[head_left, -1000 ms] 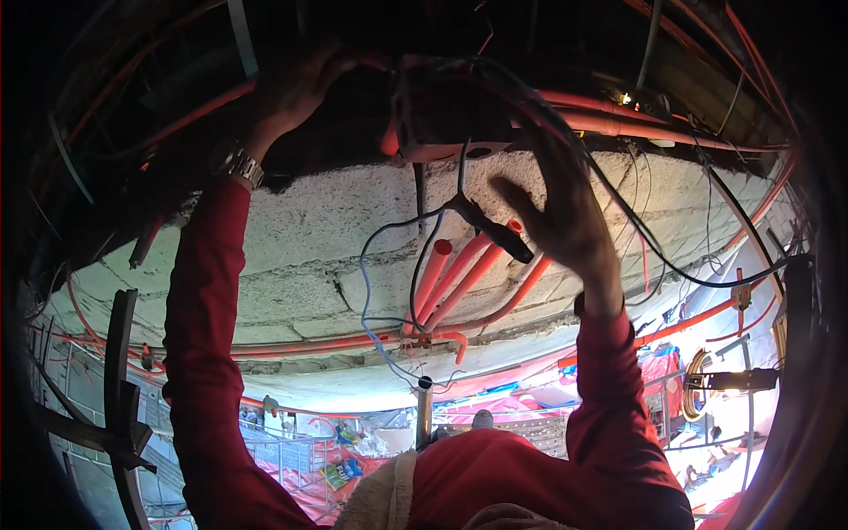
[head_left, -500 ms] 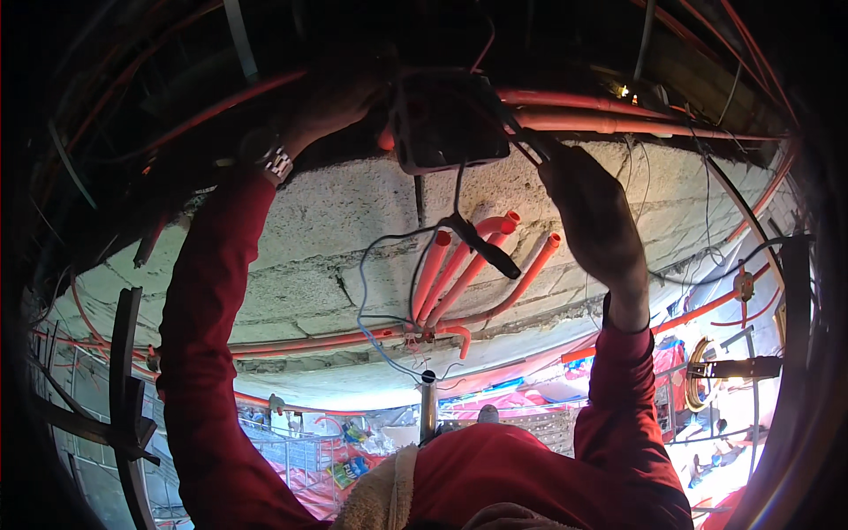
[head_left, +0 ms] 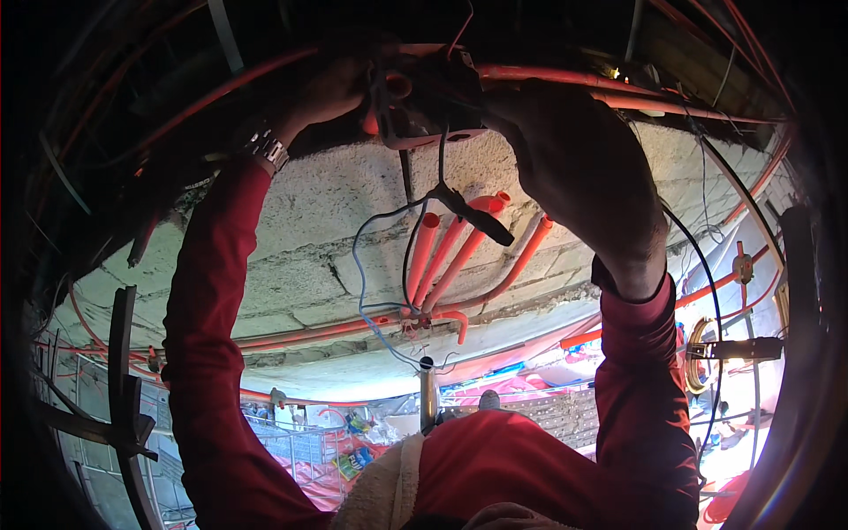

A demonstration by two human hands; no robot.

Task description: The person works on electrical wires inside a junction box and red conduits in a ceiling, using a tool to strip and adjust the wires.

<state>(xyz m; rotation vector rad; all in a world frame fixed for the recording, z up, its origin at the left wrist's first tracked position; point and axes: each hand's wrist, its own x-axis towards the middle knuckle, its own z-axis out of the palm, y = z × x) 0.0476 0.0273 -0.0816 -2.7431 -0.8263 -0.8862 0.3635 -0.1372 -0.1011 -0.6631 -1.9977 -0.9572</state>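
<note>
Left hand (head_left: 325, 95), a silver metal-link watch (head_left: 268, 148) at its wrist, stayed up at the left edge of the dark open box with a reddish rim (head_left: 422, 141); little change there. Box sat slightly higher in view than half a second earlier, overhead between both hands, a round orange-red pipe end (head_left: 399, 86) now showing inside at its left. Below it, the thin blue-grey wire (head_left: 356, 252) and the black tape-wrapped cable joint (head_left: 477, 216) hung in front of orange-red plastic conduit stubs (head_left: 420, 263) on rough pale masonry, clear of either hand. Main change was the right hand (head_left: 587, 163): lower before, with thin dark strands at its fingers, it was now raised, fingers at the box's right edge. The long black cable (head_left: 717, 318) had run off to the right; now it drooped past the right wrist beside the red sleeve (head_left: 640, 380). Judged from that, work had closed in on the box from both sides. Left grip: fingers lost in shadow, seemingly against the box side, width couldn't be told. Right grip: fingers bent inward, tips hidden by the dark hand; couldn't tell how wide, or whether wire or box edge was held.
</note>
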